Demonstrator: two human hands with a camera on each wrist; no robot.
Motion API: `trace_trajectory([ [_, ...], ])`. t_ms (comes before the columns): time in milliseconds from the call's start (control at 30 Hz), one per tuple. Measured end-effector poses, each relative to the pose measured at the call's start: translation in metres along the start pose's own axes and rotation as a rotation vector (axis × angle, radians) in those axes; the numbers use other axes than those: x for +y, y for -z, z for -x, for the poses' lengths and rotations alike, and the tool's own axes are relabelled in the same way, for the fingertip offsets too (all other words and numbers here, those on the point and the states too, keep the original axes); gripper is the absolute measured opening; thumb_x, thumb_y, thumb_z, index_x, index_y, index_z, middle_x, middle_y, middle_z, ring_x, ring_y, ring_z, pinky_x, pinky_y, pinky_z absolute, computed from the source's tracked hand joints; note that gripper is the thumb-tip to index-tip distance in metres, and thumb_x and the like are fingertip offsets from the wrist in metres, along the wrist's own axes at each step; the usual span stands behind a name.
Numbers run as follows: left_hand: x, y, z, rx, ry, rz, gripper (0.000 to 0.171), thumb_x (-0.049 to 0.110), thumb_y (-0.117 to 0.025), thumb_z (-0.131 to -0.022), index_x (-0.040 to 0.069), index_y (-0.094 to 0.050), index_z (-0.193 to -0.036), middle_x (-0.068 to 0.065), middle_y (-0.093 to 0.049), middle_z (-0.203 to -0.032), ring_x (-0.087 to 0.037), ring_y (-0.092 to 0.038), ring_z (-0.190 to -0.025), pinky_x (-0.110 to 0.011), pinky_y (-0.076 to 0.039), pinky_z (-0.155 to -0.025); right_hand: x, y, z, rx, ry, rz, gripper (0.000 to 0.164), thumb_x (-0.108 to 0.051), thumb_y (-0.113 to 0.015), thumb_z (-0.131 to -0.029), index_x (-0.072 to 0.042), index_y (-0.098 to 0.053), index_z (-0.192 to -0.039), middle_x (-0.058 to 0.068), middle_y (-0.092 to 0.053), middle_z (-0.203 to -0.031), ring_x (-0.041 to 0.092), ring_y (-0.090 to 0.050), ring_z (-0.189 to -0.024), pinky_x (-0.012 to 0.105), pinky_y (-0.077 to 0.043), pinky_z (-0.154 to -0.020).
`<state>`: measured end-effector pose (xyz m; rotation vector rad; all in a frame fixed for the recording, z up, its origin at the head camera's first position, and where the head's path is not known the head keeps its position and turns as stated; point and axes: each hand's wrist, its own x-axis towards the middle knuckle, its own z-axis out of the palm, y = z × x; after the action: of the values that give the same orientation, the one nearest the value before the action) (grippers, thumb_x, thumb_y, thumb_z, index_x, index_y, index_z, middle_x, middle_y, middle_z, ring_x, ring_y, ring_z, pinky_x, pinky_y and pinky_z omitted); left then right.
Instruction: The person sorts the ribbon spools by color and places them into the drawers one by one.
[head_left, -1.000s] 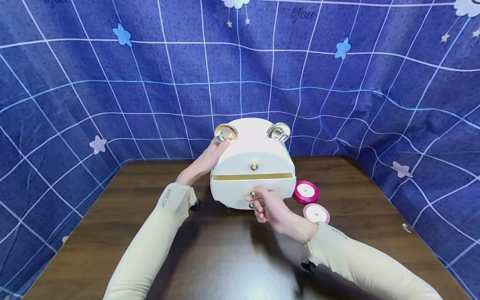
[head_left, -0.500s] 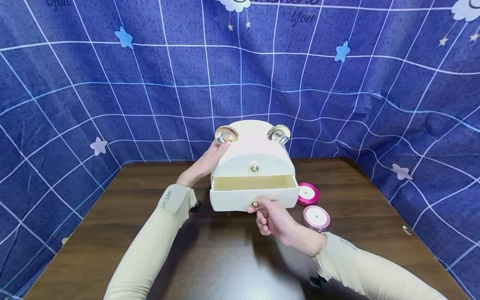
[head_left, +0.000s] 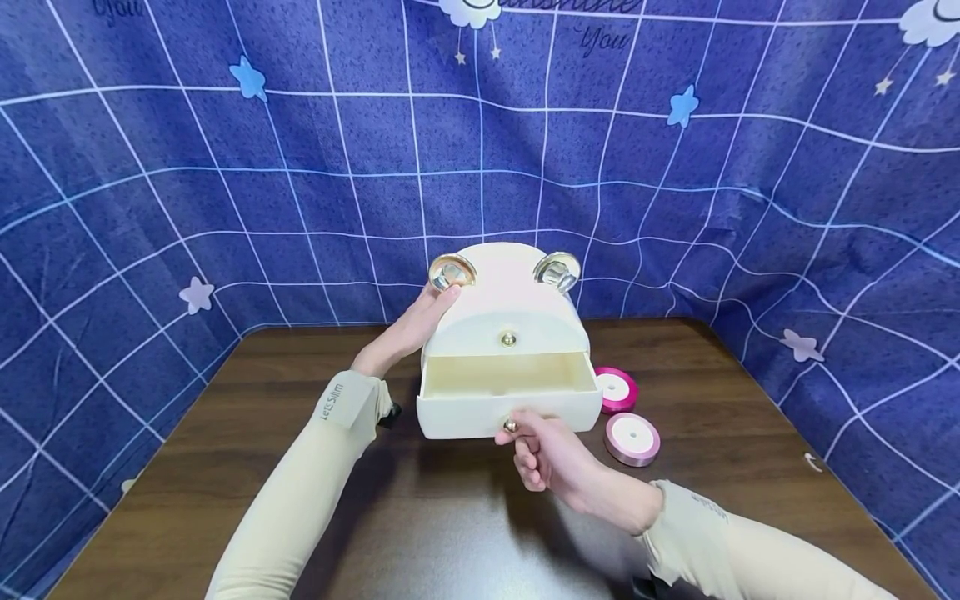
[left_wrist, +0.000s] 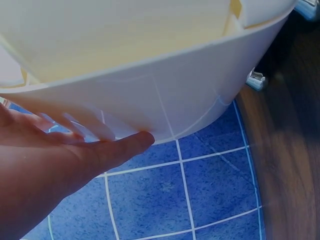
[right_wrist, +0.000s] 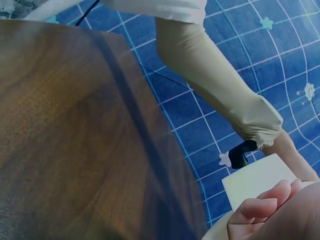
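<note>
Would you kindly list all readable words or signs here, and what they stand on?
"You": blue backdrop, right of top centre.
"unshine", seemingly: blue backdrop, cut by the top edge.
"You", probably: blue backdrop, top left, partly cut off.
"Lets Slim", uncertain: left sleeve, small.
Right sleeve: lettering too blurred.

Left of the box (head_left: 513, 287), your left hand (head_left: 415, 323) is partly hidden; right of it, the drawer (head_left: 465, 417) covers part of the magenta spool (head_left: 617, 389). Below the box, the bottom edge cuts off your sleeves (head_left: 300, 492).
</note>
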<state>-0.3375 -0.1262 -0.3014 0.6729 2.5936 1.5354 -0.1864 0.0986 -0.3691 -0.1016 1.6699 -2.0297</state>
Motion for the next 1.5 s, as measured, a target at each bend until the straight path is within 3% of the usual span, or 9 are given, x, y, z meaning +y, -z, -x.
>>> trace_trajectory([
  [100, -0.005, -0.001, -0.001, 0.011, -0.014, -0.009, 0.058, 0.043, -0.032, -0.104, 0.017, -0.015, -0.153, -0.011, -0.019, -0.156, -0.026, -0.035, -0.137, -0.047, -0.027, -0.116, 0.001, 0.000, 0.004, -0.007, -0.004, 0.000, 0.031, -0.034, -0.047, -0.098, -0.009, -0.063, -0.090, -0.009, -0.042, -0.048, 0.006, -0.036, -0.041, 0.021, -0.028, -0.044],
  [267, -0.005, -0.001, 0.000, 0.002, -0.055, 0.044, 0.058, 0.045, -0.032, -0.103, 0.014, -0.018, -0.150, -0.015, -0.041, -0.142, -0.029, -0.055, -0.118, -0.045, -0.044, -0.102, 0.003, 0.001, 0.008, -0.026, 0.001, -0.002, 0.030, -0.034, -0.047, -0.098, -0.011, -0.063, -0.089, -0.009, -0.041, -0.048, 0.007, -0.035, -0.041, 0.022, -0.028, -0.044],
  [333, -0.004, -0.001, 0.001, -0.002, -0.060, 0.054, 0.058, 0.045, -0.033, -0.103, 0.013, -0.017, -0.150, -0.016, -0.044, -0.139, -0.029, -0.057, -0.115, -0.045, -0.046, -0.099, 0.003, 0.001, 0.010, -0.034, 0.003, -0.003, 0.030, -0.034, -0.047, -0.098, -0.011, -0.063, -0.088, -0.009, -0.041, -0.048, 0.007, -0.035, -0.041, 0.022, -0.028, -0.043],
  [967, -0.004, -0.001, -0.001, 0.016, -0.014, -0.029, 0.065, 0.052, -0.031, -0.101, 0.018, -0.012, -0.154, -0.011, -0.023, -0.155, -0.026, -0.038, -0.135, -0.047, -0.029, -0.115, 0.010, 0.004, 0.028, -0.098, 0.004, -0.014, 0.032, -0.034, -0.046, -0.099, -0.011, -0.067, -0.093, -0.010, -0.043, -0.047, 0.004, -0.038, -0.040, 0.019, -0.030, -0.043],
  [1200, -0.005, -0.002, -0.002, 0.030, -0.015, -0.057, 0.064, 0.052, -0.030, -0.101, 0.015, -0.018, -0.153, -0.011, -0.023, -0.155, -0.028, -0.037, -0.135, -0.047, -0.028, -0.115, 0.011, 0.006, 0.029, -0.134, 0.011, -0.005, 0.033, -0.034, -0.047, -0.099, -0.009, -0.068, -0.098, -0.010, -0.045, -0.048, 0.004, -0.040, -0.040, 0.019, -0.032, -0.043],
  [1500, -0.003, -0.001, -0.001, 0.018, 0.015, -0.035, 0.066, 0.056, -0.030, -0.100, 0.020, -0.013, -0.154, -0.009, -0.024, -0.155, -0.027, -0.039, -0.135, -0.048, -0.030, -0.114, 0.010, 0.005, 0.028, -0.159, 0.016, -0.011, 0.033, -0.034, -0.045, -0.100, -0.009, -0.068, -0.099, -0.010, -0.046, -0.049, 0.004, -0.040, -0.041, 0.019, -0.033, -0.044],
])
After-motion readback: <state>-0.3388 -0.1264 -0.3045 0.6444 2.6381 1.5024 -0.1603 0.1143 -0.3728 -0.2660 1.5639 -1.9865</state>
